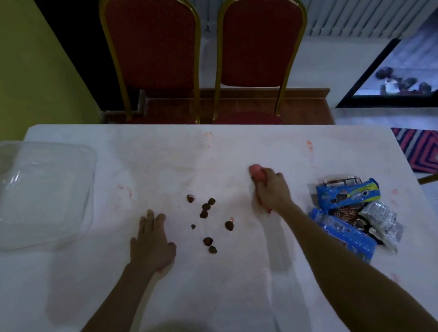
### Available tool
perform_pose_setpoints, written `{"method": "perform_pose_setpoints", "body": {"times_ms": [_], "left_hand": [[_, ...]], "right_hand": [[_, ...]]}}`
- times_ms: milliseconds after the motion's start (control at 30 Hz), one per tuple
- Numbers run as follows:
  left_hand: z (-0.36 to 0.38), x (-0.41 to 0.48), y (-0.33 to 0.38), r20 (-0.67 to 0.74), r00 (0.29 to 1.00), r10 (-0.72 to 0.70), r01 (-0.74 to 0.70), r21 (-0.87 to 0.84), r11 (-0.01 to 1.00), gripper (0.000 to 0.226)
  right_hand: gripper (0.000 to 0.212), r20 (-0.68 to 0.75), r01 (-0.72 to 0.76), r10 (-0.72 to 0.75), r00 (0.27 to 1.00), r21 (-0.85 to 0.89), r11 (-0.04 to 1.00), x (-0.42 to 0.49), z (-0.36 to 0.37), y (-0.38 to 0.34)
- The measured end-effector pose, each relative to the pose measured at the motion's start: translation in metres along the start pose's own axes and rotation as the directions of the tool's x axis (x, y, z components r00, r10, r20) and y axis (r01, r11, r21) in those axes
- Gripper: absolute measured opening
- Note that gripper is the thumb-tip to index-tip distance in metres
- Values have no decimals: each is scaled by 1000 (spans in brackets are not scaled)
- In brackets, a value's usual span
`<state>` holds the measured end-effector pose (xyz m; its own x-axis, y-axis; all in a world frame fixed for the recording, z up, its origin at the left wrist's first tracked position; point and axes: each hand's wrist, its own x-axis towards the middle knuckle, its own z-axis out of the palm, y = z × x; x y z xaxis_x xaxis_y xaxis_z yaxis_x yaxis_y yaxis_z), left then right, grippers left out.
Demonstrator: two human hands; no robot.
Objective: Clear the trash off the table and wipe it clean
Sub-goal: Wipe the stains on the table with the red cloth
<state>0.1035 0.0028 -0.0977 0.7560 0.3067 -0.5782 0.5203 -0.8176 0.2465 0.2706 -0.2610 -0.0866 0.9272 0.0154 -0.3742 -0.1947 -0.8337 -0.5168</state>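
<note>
A white table [228, 290] carries a clear tray [31, 190], far left, nothing visible inside. Three wrappers [355, 217] lie right. Eight brown crumbs [205, 217] sit mid-table. The left hand [152, 247] lies spread flat; the right hand [273, 192] grips a pink cloth [257, 173].

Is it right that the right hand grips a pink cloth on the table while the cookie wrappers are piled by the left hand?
Not quite. In the head view the cookie wrappers lie beside the right hand, which grips the pink cloth. The left hand rests flat near the brown crumbs.
</note>
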Motion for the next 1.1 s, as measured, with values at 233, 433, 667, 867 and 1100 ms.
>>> {"method": "perform_pose_setpoints", "body": {"times_ms": [233,433,667,867,1100], "left_hand": [[3,-2,5,-14,1000,-17,18,54,998,81],[0,-3,2,-2,1000,2,-2,35,999,81],[-3,-5,6,-21,1000,-10,10,9,1000,76],[-6,-4,8,-19,1000,-9,9,-13,1000,72],[8,-18,-22,-336,938,-88,14,-219,976,49]], "right_hand": [[30,252,22,-84,964,240,970,-30,3,-23],[22,-136,-45,69,988,171,984,-13,-42,11],[32,-87,-127,133,987,72,989,-37,8,17],[33,120,80,-100,988,162,984,-66,49,-17],[31,-1,-74,74,997,108,991,-51,19,-10]]}}
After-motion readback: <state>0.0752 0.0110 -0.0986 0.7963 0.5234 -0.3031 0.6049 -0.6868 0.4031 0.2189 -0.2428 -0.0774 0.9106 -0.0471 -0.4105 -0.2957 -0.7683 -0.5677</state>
